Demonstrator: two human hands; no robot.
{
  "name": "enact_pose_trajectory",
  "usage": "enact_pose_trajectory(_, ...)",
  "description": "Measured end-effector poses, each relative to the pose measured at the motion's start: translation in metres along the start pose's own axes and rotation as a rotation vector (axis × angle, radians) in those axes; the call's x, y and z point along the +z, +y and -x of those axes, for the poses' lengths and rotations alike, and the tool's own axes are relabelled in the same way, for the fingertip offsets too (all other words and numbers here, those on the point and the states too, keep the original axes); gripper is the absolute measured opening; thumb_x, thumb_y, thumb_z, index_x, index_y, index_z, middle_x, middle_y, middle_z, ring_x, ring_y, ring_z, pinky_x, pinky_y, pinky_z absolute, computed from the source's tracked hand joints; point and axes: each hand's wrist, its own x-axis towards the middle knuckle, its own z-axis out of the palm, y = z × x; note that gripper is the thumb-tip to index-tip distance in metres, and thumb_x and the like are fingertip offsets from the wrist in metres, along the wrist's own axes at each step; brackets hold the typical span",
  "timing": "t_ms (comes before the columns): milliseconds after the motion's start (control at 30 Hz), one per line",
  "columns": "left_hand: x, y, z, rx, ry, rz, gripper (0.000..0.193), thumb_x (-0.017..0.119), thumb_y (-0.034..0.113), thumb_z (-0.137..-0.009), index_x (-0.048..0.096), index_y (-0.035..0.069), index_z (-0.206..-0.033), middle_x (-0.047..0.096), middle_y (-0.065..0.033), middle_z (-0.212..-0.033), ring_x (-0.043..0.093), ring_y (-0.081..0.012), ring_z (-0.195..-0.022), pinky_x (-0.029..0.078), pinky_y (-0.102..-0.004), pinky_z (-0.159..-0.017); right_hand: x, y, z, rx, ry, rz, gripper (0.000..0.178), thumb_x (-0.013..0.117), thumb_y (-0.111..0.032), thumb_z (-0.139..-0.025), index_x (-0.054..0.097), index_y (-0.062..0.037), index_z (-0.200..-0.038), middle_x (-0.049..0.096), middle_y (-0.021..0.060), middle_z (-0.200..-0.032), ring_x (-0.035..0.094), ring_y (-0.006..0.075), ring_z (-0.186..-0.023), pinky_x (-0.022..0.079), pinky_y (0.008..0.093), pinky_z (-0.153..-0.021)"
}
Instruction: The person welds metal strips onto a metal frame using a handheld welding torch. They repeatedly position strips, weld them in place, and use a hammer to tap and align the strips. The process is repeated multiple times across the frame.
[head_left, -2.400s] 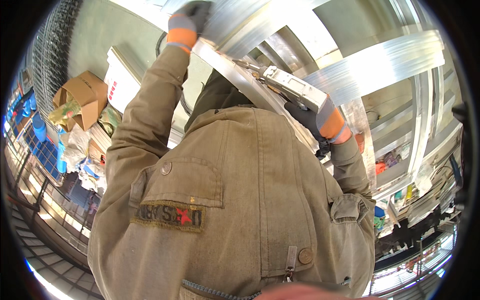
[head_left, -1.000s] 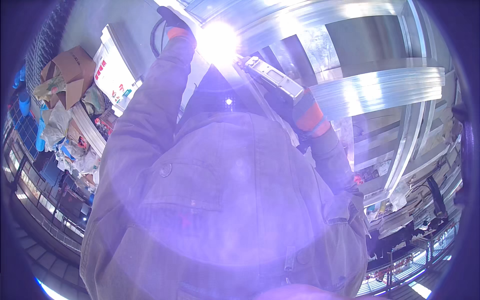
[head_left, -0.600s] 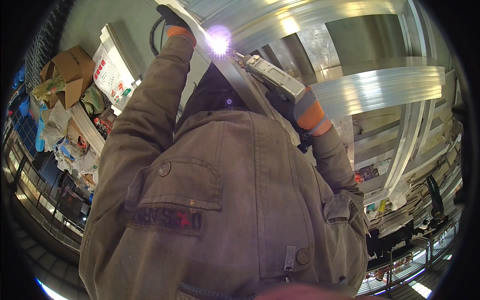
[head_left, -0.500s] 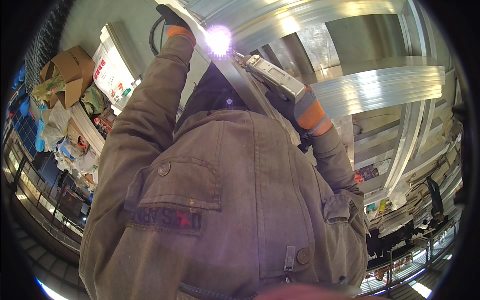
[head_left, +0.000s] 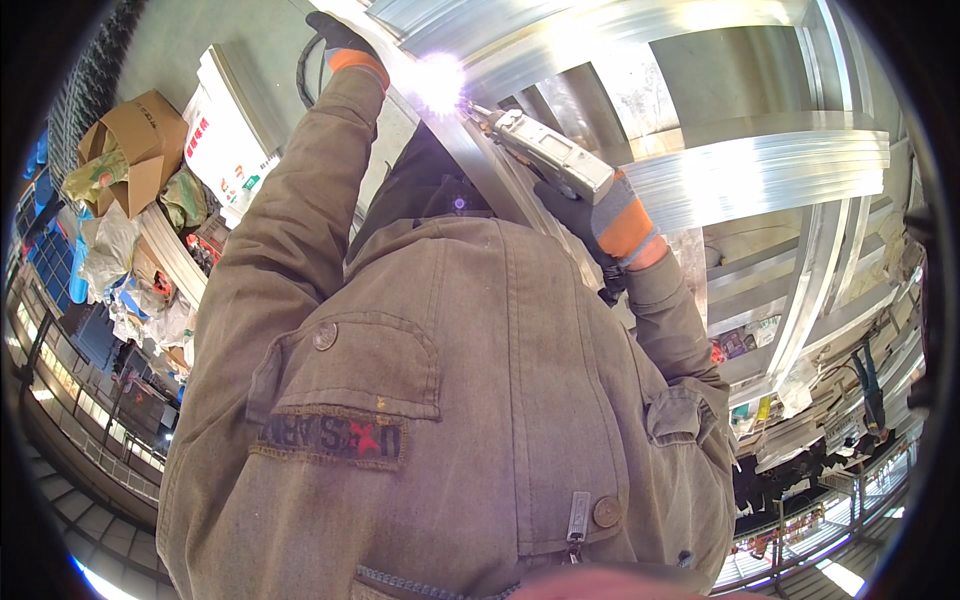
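Observation:
My right hand (head_left: 592,218), in a grey and orange glove, is closed round a silver, box-shaped handheld welding torch (head_left: 555,152). The torch's narrow tip points up and left to a blinding white-violet welding glow (head_left: 438,84) on a long metal bar (head_left: 490,165). Glare hides the exact spot where the tip meets the metal. Beyond the glow, at the top left, my gloved left hand (head_left: 345,42) lies beside the bar's bright far end. Its visible fingers look stretched out, with no tool showing in them. A dark cable (head_left: 304,75) loops beside that hand.
Stacked shiny metal profiles (head_left: 760,180) and a frame of bars (head_left: 800,300) fill the right side. On the left are an open cardboard box (head_left: 140,150), a white printed sack (head_left: 215,150) and crumpled plastic (head_left: 110,250). A distant person (head_left: 870,390) appears at the far right.
The scene looks brighter, with stronger reflections on the metal. The welding glow stays lit in nearly the same spot. Both hands and the torch have hardly moved.

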Motion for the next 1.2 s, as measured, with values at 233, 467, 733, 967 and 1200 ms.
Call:
enact_pose_trajectory(233, -0.001, -0.001, -0.004, -0.006, -0.001, -0.005, 0.140, 0.038, 0.112, -0.078, 0.049, 0.005, -0.168, 0.054, -0.0214, -0.168, 0.047, -0.0478, -0.151, 0.030, -0.0616, -0.124, -0.010, -0.009, 0.005, -0.009, 0.003, -0.001, 0.044, 0.078, -0.030, -0.104, 0.075, -0.0067, -0.141, 0.082, 0.0178, -0.124, 0.081, 0.0325, -0.109, 0.063, 0.0408, -0.090)
enact_pose_trajectory(467, -0.001, -0.007, -0.014, -0.010, -0.003, -0.017, 0.142, 0.037, 0.113, -0.077, 0.048, 0.006, -0.170, 0.052, -0.0224, -0.170, 0.045, -0.0498, -0.152, 0.027, -0.0648, -0.125, -0.007, -0.009, 0.003, -0.031, 0.032, -0.020, 0.043, 0.078, -0.031, -0.105, 0.076, -0.0075, -0.140, 0.082, 0.0162, -0.126, 0.080, 0.0312, -0.112, 0.063, 0.0402, -0.091)
enact_pose_trajectory(733, -0.003, 0.008, 0.018, -0.012, 0.054, -0.038, 0.141, 0.036, 0.112, -0.078, 0.049, 0.006, -0.169, 0.053, -0.0224, -0.169, 0.047, -0.0491, -0.152, 0.030, -0.0625, -0.125, -0.011, -0.014, 0.005, 0.027, 0.014, -0.057, 0.044, 0.079, -0.029, -0.103, 0.076, -0.0048, -0.140, 0.082, 0.0169, -0.125, 0.081, 0.0289, -0.112, 0.063, 0.0400, -0.092)
enact_pose_trajectory(967, 0.005, 0.010, -0.003, 0.517, 0.280, -0.405, 0.099, 0.045, 0.081, -0.101, 0.058, 0.002, -0.159, 0.060, -0.0258, -0.159, 0.059, -0.0476, -0.140, 0.043, -0.0535, -0.121, -0.027, -0.035, 0.047, 0.156, 0.147, -0.126, 0.046, 0.083, -0.017, -0.100, 0.073, 0.0007, -0.141, 0.081, 0.0152, -0.127, 0.077, 0.0221, -0.113, 0.060, 0.0364, -0.097)
enact_pose_trajectory(1200, 0.024, 0.007, 0.062, 1.244, -0.361, -0.396, 0.057, 0.079, 0.034, -0.102, 0.067, 0.004, -0.148, 0.068, -0.0241, -0.143, 0.068, -0.0386, -0.126, 0.058, -0.0464, -0.107, -0.002, -0.046, 0.151, 0.298, 0.623, 0.066, 0.043, 0.083, -0.011, -0.100, 0.074, 0.0007, -0.140, 0.081, 0.0133, -0.130, 0.077, 0.0208, -0.116, 0.059, 0.0338, -0.099)
